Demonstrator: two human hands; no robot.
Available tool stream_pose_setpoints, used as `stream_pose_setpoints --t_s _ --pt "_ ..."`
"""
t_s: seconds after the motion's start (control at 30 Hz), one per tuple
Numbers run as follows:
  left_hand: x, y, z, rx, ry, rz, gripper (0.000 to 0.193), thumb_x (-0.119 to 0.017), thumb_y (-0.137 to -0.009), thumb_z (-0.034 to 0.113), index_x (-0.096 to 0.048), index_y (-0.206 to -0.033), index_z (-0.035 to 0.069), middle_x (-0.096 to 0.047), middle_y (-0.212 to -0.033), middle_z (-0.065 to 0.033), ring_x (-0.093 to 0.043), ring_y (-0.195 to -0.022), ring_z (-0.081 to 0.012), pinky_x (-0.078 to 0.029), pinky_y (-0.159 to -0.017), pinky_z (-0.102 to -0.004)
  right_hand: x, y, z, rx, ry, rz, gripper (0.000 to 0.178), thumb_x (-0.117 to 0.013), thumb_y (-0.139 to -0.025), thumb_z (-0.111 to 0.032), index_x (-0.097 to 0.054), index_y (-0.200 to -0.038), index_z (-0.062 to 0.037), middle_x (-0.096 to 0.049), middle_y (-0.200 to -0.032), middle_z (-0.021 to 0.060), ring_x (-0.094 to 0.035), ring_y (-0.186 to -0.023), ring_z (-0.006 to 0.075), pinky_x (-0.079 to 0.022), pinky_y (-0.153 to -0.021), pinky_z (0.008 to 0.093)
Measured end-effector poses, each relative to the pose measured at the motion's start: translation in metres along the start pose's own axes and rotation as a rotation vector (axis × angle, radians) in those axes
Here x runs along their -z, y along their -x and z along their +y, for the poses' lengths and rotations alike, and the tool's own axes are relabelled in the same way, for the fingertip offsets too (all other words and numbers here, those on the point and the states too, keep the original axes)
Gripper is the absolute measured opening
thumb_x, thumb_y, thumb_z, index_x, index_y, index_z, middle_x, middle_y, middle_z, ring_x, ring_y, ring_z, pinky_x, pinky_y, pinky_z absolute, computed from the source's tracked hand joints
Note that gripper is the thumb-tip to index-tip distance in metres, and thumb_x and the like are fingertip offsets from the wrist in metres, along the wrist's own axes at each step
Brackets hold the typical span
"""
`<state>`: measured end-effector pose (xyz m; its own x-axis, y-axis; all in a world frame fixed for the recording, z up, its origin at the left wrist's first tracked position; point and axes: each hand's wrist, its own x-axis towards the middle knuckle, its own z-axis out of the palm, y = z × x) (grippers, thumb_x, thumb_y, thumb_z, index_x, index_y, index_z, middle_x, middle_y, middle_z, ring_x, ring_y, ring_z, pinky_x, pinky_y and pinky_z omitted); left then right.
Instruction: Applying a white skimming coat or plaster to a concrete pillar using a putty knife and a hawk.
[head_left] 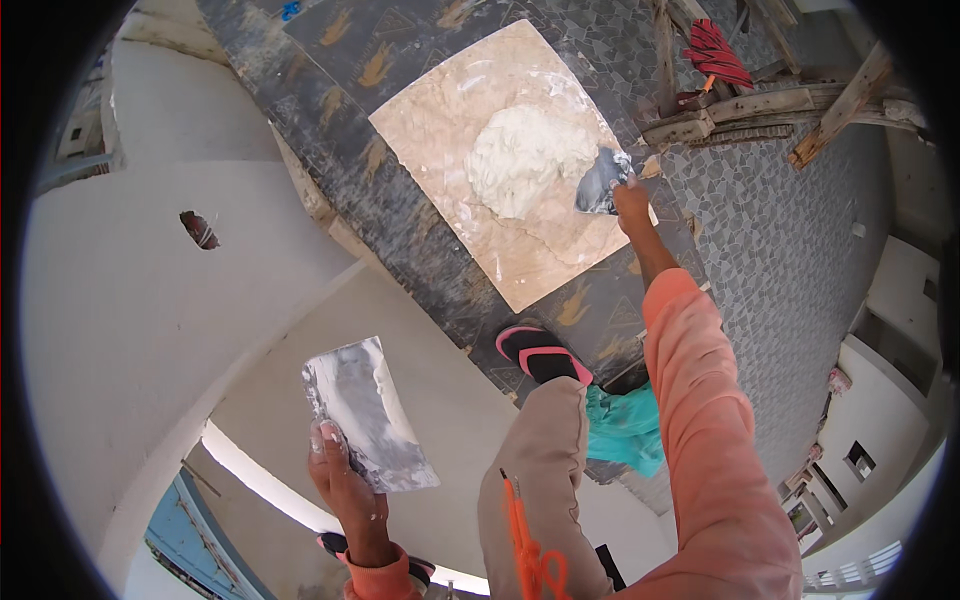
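My left hand point(345, 490) grips a wide rectangular metal plastering trowel point(375, 425), its face smeared with white and grey paste. The handle of that tool is hidden behind it. Out in front, my right hand point(631, 205) holds a broad putty knife point(599, 183). Its blade lies on the right part of a beige square board point(430, 125), beside the edge of a mound of white putty point(530, 155). Thin white smears mark the board around the mound. White residue coats the fingers of my left hand.
The board rests on a dark patterned platform point(410, 240), where my sandal point(545, 352) stands near a teal bag point(625, 430). Wooden beams point(770, 105) and a red striped cloth point(716, 55) are at the far right. A pale wall point(130, 260) with a small hole lies left.
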<state>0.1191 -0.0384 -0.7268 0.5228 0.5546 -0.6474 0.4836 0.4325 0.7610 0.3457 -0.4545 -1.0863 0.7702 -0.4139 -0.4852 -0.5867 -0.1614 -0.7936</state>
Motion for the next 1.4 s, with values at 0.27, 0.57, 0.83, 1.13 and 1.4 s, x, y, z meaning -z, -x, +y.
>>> stream_pose_setpoints --t_s 0.27,0.57,0.83,1.13,1.4 --pt "-0.014 0.006 0.005 0.015 0.010 -0.010 0.027 -0.047 -0.102 0.021 -0.053 -0.116 -0.002 -0.062 -0.105 -0.0083 -0.060 -0.089 -0.0135 -0.051 -0.080 -0.0274 -0.019 0.052 -0.036 0.387 0.491 0.028 0.036 -0.049 -0.086 -0.008 -0.056 -0.121 -0.0021 -0.065 -0.094 0.0282 -0.063 -0.090 0.0453 -0.049 -0.078 0.0465" --pt "-0.032 0.019 0.007 0.041 0.012 -0.011 0.025 -0.049 -0.101 0.020 -0.053 -0.114 -0.002 -0.062 -0.104 -0.0071 -0.060 -0.090 -0.0123 -0.050 -0.080 -0.0266 -0.023 0.050 -0.018 0.260 0.478 -0.194 0.038 -0.050 -0.086 -0.004 -0.056 -0.124 -0.0032 -0.067 -0.094 0.0237 -0.066 -0.088 0.0371 -0.050 -0.077 0.0414" --pt "-0.039 0.022 0.013 0.014 0.009 -0.008 0.023 -0.051 -0.101 0.022 -0.055 -0.109 0.000 -0.059 -0.098 -0.0026 -0.055 -0.087 -0.0088 -0.047 -0.076 -0.0240 -0.028 0.079 -0.006 -0.412 -0.718 -0.603 0.048 -0.042 -0.093 0.004 -0.038 -0.141 0.0002 -0.054 -0.130 0.0134 -0.055 -0.118 0.0281 -0.044 -0.104 0.0449" --pt "-0.077 0.030 0.032 0.033 0.061 -0.039 0.025 -0.048 -0.103 0.021 -0.055 -0.110 -0.001 -0.059 -0.100 -0.0036 -0.055 -0.089 -0.0091 -0.047 -0.079 -0.0253 0.009 0.133 -0.106 -0.218 -0.888 -0.663 0.047 -0.045 -0.095 0.004 -0.039 -0.141 -0.0021 -0.054 -0.129 0.0089 -0.053 -0.118 0.0222 -0.045 -0.101 0.0402" --pt "-0.139 0.109 0.138 0.136 0.298 -0.165 0.033 -0.039 -0.103 0.018 -0.049 -0.125 -0.005 -0.060 -0.117 -0.0117 -0.061 -0.103 -0.0211 -0.050 -0.091 -0.0355 0.112 0.269 -0.351 0.230 -0.342 -0.499 0.034 -0.049 -0.095 0.002 -0.054 -0.129 -0.0006 -0.062 -0.114 0.0069 -0.060 -0.105 0.0166 -0.046 -0.095 0.0314"
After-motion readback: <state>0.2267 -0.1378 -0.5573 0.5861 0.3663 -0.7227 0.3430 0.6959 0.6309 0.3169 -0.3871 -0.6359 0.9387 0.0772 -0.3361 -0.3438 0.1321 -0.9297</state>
